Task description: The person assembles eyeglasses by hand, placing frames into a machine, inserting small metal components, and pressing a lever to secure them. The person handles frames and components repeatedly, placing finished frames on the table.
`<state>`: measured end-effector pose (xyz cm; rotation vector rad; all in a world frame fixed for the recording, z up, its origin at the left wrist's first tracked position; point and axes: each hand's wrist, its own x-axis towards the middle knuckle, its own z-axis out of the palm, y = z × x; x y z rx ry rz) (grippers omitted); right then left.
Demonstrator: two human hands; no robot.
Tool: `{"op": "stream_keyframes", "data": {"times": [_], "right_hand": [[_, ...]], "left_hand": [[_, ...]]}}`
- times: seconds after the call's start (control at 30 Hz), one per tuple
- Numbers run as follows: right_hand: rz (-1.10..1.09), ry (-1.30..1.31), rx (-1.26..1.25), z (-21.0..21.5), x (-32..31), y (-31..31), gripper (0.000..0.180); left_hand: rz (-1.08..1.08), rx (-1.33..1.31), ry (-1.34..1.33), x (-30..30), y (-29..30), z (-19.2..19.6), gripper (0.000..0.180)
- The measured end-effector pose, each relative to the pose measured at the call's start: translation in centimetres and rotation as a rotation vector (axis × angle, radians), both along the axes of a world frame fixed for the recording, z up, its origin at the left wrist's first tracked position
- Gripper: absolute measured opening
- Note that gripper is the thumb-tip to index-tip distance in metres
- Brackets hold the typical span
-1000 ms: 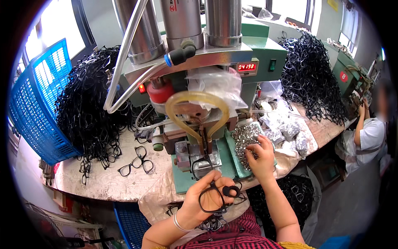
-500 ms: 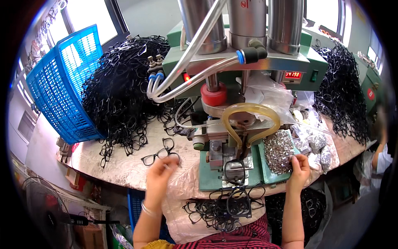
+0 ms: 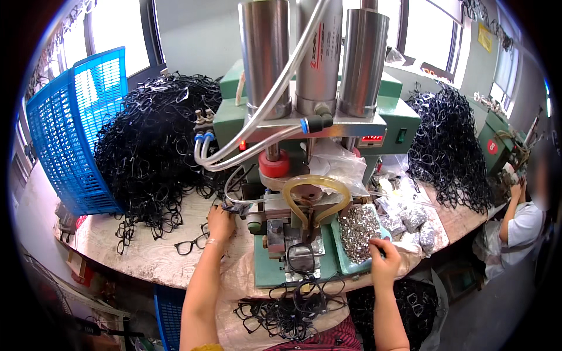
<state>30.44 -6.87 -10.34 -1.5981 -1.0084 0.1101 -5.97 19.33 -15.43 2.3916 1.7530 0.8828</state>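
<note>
My left hand (image 3: 221, 223) reaches forward to the left side of a green press, beside a small dark bundle (image 3: 236, 207); its fingertips are mostly hidden. My right hand (image 3: 385, 263) is closed in a pinch at the right edge of a green tray (image 3: 351, 269) heaped with small shiny metal parts (image 3: 358, 231). Whatever lies between those fingertips is too small to name. A black glasses frame (image 3: 300, 260) stands at the press below a looped yellowish tube (image 3: 316, 180). Another black frame (image 3: 186, 247) lies on the table, left of my left forearm.
The green press (image 3: 234, 114) with steel cylinders rises ahead. Piles of black frames lie left (image 3: 152, 140) and right (image 3: 448, 146), beside a tilted blue basket (image 3: 67, 140). More frames (image 3: 275, 319) rest before me. Silvery bags (image 3: 414, 217) lie right; a co-worker (image 3: 521, 228) is at far right.
My left hand has gone forward from near the loose frames to the press's left side. My right hand has shifted to the metal parts at the tray's edge. The whole view has shifted.
</note>
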Motion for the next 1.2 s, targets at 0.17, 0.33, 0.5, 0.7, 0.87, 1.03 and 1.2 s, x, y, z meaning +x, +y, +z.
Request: {"op": "stream_keyframes", "data": {"times": [0.17, 0.33, 0.5, 0.7, 0.87, 1.03, 1.2], "right_hand": [[-0.062, 0.025, -0.032, 1.7, -0.3, -3.4, 0.012], [0.311, -0.162, 0.139, 7.6, -5.4, 1.9, 0.013], [0.445, 0.161, 0.18, 6.5, -10.0, 5.2, 0.035], [0.532, 0.405, 0.129, 7.3, -10.3, 5.2, 0.049], [0.591, 0.52, 0.146, 9.5, -11.3, 4.4, 0.053], [0.604, 0.173, 0.027, 9.8, -9.3, 2.9, 0.042], [-0.072, -0.61, -0.284, 2.3, -1.5, 3.0, 0.026]], "left_hand": [[-0.001, 0.028, -0.076, -2.2, -6.5, 3.7, 0.014], [0.067, 0.049, -0.666, -1.4, -7.1, 5.2, 0.028], [-0.003, -0.278, -1.185, -0.9, -9.9, 3.0, 0.024], [-0.187, -0.266, -1.302, 2.5, -14.3, 10.4, 0.014], [-0.441, 0.39, -1.109, 3.9, -18.9, 16.3, 0.008], [-0.847, 0.391, -0.493, 5.3, -20.0, 17.1, 0.02], [-0.985, 0.355, -0.284, 7.7, -18.8, 14.9, 0.028]]}}
